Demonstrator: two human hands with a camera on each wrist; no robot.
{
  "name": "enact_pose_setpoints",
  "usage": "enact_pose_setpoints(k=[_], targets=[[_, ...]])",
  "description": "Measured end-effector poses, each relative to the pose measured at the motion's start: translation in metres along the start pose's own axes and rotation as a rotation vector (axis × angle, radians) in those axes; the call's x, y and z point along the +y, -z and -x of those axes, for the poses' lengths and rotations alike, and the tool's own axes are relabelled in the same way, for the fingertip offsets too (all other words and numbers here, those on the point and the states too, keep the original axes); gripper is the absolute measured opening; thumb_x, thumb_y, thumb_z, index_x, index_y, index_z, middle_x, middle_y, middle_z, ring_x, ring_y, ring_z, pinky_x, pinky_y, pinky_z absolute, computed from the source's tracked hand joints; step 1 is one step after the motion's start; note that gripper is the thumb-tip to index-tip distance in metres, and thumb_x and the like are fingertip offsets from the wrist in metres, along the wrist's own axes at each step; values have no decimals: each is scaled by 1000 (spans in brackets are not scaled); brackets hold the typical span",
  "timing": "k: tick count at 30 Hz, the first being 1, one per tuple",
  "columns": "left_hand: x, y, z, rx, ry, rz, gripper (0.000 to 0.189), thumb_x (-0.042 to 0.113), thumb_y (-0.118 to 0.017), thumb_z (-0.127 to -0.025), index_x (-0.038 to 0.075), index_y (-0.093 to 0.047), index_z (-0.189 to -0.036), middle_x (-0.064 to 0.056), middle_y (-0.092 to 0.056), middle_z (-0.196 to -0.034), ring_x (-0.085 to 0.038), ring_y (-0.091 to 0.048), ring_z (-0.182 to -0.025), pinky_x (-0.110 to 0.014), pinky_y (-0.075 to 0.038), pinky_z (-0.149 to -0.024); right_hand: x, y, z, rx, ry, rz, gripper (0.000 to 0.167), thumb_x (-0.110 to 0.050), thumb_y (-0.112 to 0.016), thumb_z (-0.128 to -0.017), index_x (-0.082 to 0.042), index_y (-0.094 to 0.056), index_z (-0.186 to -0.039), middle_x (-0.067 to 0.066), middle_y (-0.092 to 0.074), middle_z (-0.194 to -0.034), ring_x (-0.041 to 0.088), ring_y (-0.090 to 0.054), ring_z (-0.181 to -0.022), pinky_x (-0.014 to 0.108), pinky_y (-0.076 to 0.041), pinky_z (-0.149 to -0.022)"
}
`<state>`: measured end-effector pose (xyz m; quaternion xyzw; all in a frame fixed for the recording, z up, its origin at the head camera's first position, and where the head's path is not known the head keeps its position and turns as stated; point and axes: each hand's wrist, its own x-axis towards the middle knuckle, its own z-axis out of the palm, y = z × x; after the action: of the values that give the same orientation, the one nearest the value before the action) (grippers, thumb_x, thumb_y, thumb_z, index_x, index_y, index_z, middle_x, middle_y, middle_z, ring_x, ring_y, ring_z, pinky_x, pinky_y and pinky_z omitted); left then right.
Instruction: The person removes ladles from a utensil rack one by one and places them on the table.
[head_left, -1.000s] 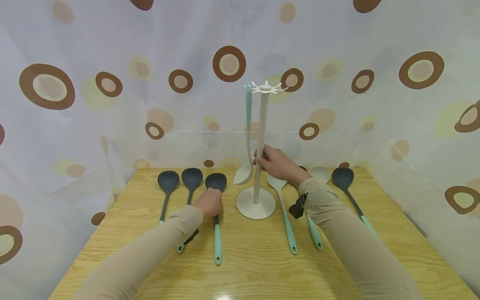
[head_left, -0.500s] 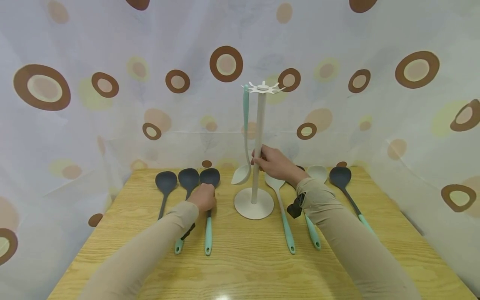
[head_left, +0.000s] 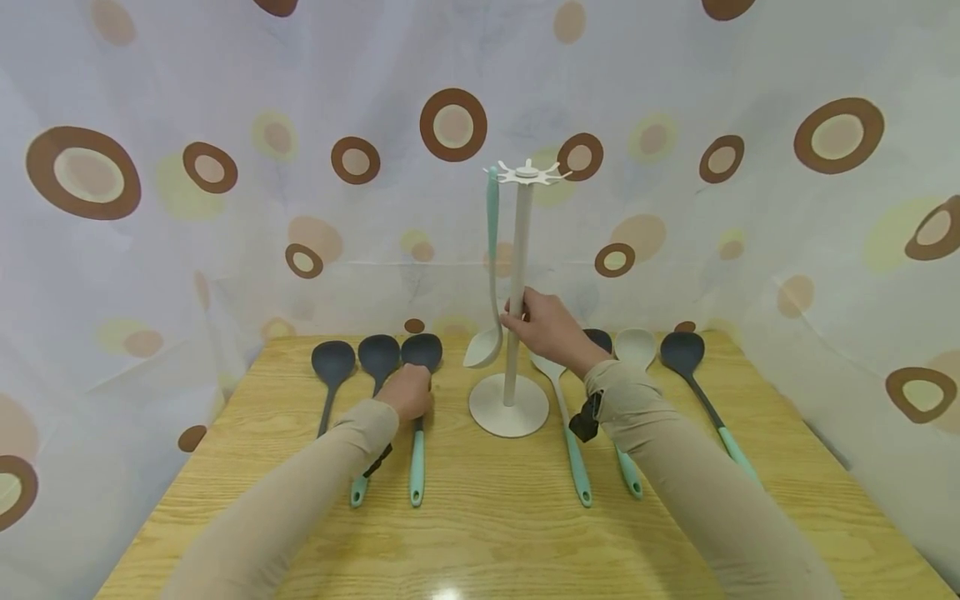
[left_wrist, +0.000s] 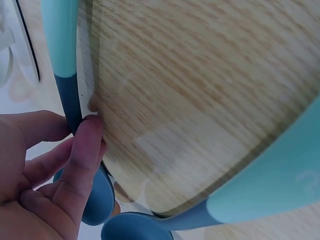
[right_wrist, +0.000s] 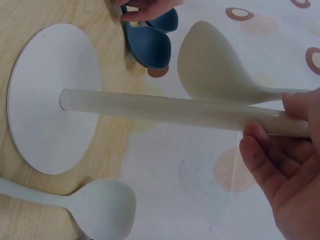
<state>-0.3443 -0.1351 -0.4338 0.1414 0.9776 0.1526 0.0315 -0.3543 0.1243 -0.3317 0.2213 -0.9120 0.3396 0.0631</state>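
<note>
My left hand (head_left: pixel 407 392) pinches the neck of a dark cooking spoon (head_left: pixel 422 352) with a mint handle, which lies on the table. In the left wrist view the thumb and fingers (left_wrist: pixel 85 145) meet on the dark part just past the mint grip (left_wrist: pixel 60 40). My right hand (head_left: pixel 551 329) holds the pole of a white utensil stand (head_left: pixel 519 250) about midway up. From one hook of the stand's top ring, a white ladle (head_left: pixel 486 346) hangs by its mint handle, bowl down and left of the pole. The right wrist view shows fingers around the pole (right_wrist: pixel 175 111).
Two more dark utensils (head_left: pixel 333 360) (head_left: pixel 378 354) lie left of the held spoon. On the right lie a white spoon (head_left: pixel 577 458), a dark utensil (head_left: pixel 597 338), another white one (head_left: pixel 635 346) and a dark one (head_left: pixel 682 354). A patterned curtain (head_left: pixel 405 292) hangs behind the wooden table (head_left: pixel 480 542).
My left hand has slid the dark cooking spoon leftward, close beside its neighbour, and then stays nearly still. The right hand keeps its hold on the pole; its wrist has shifted slightly.
</note>
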Motion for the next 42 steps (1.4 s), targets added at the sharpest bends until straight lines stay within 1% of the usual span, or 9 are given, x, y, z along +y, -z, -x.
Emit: enact_pose_setpoints(k=[8,16,20,24,26,29,33,37,42], targets=[[-1,0,2,0,-20,-5,29,4,-61,-95,8,-61,-66,-1,-49,-56,-14,-42,-49,-27,-34,-48,-6,-2,0,-15,-12,26,19,-24,-54,-105,-5,-56,-107,11,-66,-92,23,-67,-81,36,-54,-70],[1,0,-2,7,-26,-33,15,7,-63,-95,4,-70,-83,-7,-66,-73,-18,-54,-59,-31,-43,-55,-8,10,4,-30,-28,40,19,-22,-53,-105,-4,-55,-108,13,-65,-95,24,-63,-80,36,-50,-69],[1,1,-1,8,-5,-45,16,4,-58,-94,3,-66,-80,-6,-57,-67,-17,-45,-55,-31,-39,-54,-6,13,5,-35,-30,42,19,-23,-53,-105,-5,-56,-107,12,-65,-94,23,-61,-80,36,-49,-70],[6,5,1,58,-8,-48,19,4,-57,-93,7,-57,-74,-3,-46,-61,-16,-40,-52,-32,-36,-54,-3,13,6,-48,-26,37,19,-24,-52,-105,-5,-56,-107,11,-65,-94,22,-60,-79,35,-49,-71],[12,10,2,104,-29,-26,18,7,-58,-94,6,-57,-76,-5,-49,-64,-16,-42,-53,-32,-38,-56,-2,13,7,-49,-28,27,19,-23,-52,-105,-5,-55,-107,11,-64,-94,23,-59,-79,35,-49,-71],[27,19,3,172,-58,41,14,12,-56,-98,3,-66,-94,-8,-62,-77,-15,-51,-57,-33,-46,-60,-4,14,10,-53,-32,20,19,-23,-52,-105,-5,-55,-107,12,-65,-94,23,-59,-79,36,-49,-71],[56,36,2,254,-102,185,29,20,-52,-101,3,-66,-121,-10,-71,-98,-16,-65,-70,-34,-54,-66,-5,14,13,-67,-36,22,19,-23,-52,-105,-5,-56,-108,12,-65,-94,23,-59,-77,35,-49,-70],[85,56,-1,373,-197,278,32,23,-52,-102,6,-66,-124,-10,-72,-103,-20,-70,-83,-35,-58,-70,-3,14,14,-72,-36,32,19,-23,-52,-105,-4,-56,-109,11,-65,-93,22,-60,-77,34,-49,-70],[110,82,-6,512,-310,326,32,23,-55,-102,4,-65,-126,-10,-71,-103,-19,-70,-80,-34,-58,-72,-4,14,9,-56,-15,52,20,-21,-52,-105,-3,-55,-110,13,-67,-95,24,-64,-81,36,-51,-71]])
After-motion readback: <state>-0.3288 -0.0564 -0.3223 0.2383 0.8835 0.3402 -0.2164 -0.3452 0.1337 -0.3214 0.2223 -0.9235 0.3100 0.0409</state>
